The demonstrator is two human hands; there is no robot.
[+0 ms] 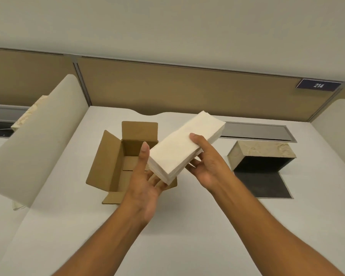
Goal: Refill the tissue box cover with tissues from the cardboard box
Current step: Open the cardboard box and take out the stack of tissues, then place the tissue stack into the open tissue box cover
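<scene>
A white stack of tissues (184, 143) hangs in the air above the desk, tilted with its far end up to the right. My left hand (145, 182) cups its near end from below, thumb against the left edge. My right hand (205, 162) grips its right side, thumb on top. Below and to the left stands the brown cardboard box (112, 166), flaps open, its inside looking bare. The tissue box cover (261, 158) lies on its side at the right, beige outside and black inside, its bottom flap (265, 185) folded open flat on the desk.
The white desk (68, 226) is walled by tan partition panels (167, 88). A curved cream side divider (34, 140) rises at the left. A grey cable tray slot (257, 132) runs behind the cover. A sign reading 214 (318, 85) sits at the back right.
</scene>
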